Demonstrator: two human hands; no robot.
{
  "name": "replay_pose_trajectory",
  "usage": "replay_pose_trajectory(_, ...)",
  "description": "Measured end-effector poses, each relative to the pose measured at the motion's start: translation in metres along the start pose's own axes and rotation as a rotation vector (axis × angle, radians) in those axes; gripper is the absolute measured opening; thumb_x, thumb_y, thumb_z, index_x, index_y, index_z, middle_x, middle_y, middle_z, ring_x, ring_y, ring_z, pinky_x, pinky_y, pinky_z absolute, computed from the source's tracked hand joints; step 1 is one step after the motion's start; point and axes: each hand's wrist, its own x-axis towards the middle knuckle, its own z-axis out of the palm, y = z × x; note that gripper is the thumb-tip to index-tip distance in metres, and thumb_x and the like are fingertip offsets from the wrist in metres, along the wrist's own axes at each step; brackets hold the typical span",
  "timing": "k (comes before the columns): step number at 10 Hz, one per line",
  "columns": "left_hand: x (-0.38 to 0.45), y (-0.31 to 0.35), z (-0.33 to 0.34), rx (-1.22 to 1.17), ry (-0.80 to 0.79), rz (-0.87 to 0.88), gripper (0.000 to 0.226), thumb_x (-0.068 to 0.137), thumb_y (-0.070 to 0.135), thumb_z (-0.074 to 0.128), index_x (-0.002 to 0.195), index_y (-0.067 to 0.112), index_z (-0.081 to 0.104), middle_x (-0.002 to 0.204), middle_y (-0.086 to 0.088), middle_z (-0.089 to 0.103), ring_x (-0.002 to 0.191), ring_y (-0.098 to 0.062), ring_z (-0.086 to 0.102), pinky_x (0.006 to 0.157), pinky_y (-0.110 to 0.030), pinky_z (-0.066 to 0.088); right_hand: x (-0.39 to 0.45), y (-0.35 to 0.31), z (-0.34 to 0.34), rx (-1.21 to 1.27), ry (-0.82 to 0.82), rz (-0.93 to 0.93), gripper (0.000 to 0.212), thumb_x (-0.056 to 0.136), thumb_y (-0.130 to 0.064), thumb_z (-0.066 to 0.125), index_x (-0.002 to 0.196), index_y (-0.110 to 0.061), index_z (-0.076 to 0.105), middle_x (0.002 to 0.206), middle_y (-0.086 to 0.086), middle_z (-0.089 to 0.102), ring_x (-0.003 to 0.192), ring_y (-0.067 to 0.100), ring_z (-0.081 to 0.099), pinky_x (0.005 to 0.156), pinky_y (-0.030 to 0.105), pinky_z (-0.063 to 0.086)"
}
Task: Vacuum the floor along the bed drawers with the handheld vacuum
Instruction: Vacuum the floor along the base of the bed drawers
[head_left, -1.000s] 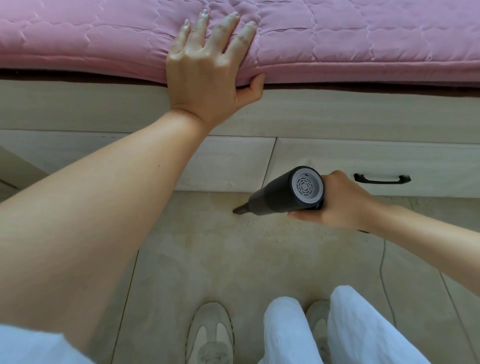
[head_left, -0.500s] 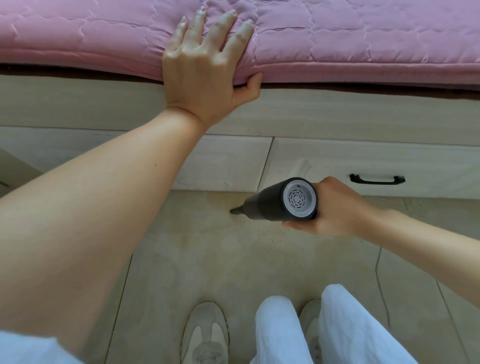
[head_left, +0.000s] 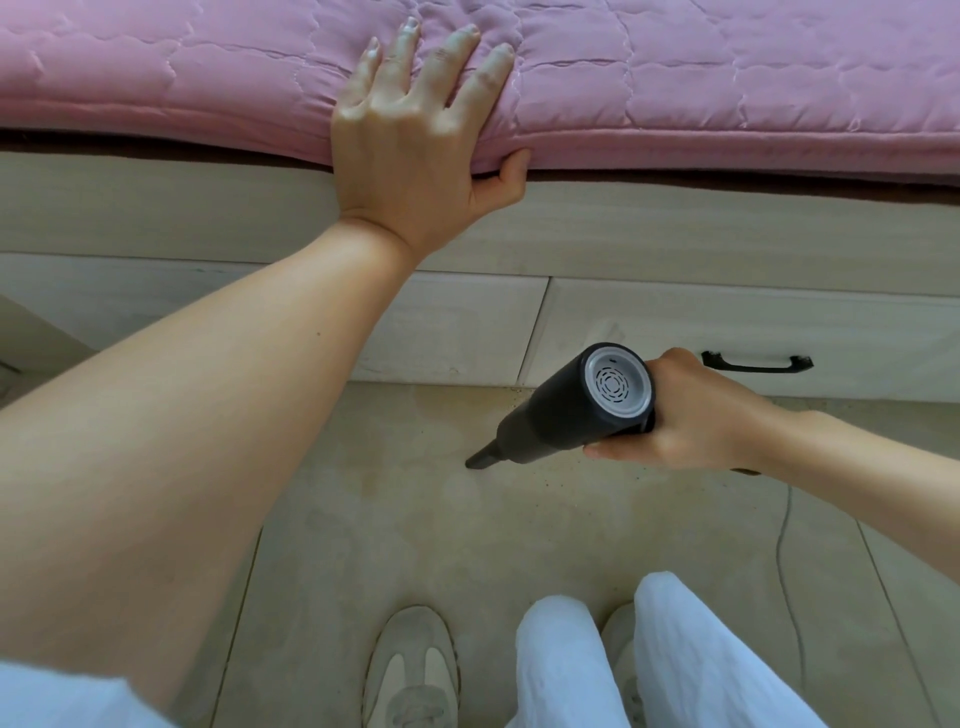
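Observation:
My right hand (head_left: 691, 415) grips the black handheld vacuum (head_left: 566, 415) by its handle; its silver vented rear cap faces me. The narrow nozzle points down and left, with its tip on the beige floor tiles (head_left: 415, 519) a short way in front of the pale wood bed drawers (head_left: 675, 332). My left hand (head_left: 415, 135) rests on the edge of the pink quilted mattress (head_left: 727, 78), fingers spread flat on top and the thumb tucked under the edge.
A black drawer handle (head_left: 756, 362) sits on the right drawer, just behind my right hand. Dark crumbs speckle the floor by the drawer base. A thin cord (head_left: 784, 561) trails over the tiles at right. My shoes (head_left: 410, 670) and white trousers (head_left: 623, 660) are at the bottom.
The vacuum and my right hand have shifted slightly toward me and away from the drawers, the nozzle tip staying low on the floor. My left hand stays on the mattress edge.

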Motion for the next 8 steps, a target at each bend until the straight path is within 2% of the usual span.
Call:
replay_pose_trajectory(1,-0.001,0.000,0.000,0.002,0.004,-0.001,0.056,0.083,0.056,0.058,0.127,0.023,0.070,0.126,-0.005,0.070,0.116,-0.038,0.066,0.095,-0.054,0.054,0.000,-0.001,0.003,-0.004,0.005,0.003,0.031,0.070,-0.046,0.075,0.066,-0.050,0.044,0.060,-0.033,0.055,0.063,-0.008,0.055,0.056,0.009,0.037)
replay_pose_trajectory(3,0.000,0.000,0.000,-0.004,0.002,-0.001,0.056,0.084,0.056,0.057,0.127,0.022,0.071,0.125,-0.005,0.071,0.116,-0.039,0.066,0.095,-0.054,0.054,-0.007,-0.008,-0.002,0.033,-0.065,-0.023,0.040,0.071,-0.031,0.081,0.061,-0.046,0.045,0.058,-0.038,0.054,0.061,-0.013,0.053,0.057,0.005,0.037)
replay_pose_trajectory(6,0.001,0.000,0.000,-0.003,0.015,0.003,0.056,0.085,0.056,0.056,0.126,0.022,0.071,0.123,-0.005,0.071,0.113,-0.040,0.067,0.094,-0.054,0.055,-0.005,-0.010,-0.004,0.038,-0.107,-0.024,0.033,0.070,-0.037,0.079,0.062,-0.047,0.049,0.060,-0.032,0.057,0.065,-0.007,0.056,0.057,0.007,0.037)
replay_pose_trajectory(8,0.000,0.000,-0.001,-0.001,0.005,0.001,0.056,0.084,0.056,0.056,0.127,0.022,0.071,0.124,-0.004,0.071,0.114,-0.041,0.067,0.095,-0.054,0.054,0.001,-0.012,0.004,0.058,-0.049,-0.027,0.031,0.071,-0.039,0.077,0.065,-0.047,0.048,0.063,-0.031,0.058,0.065,-0.005,0.058,0.057,0.009,0.038)
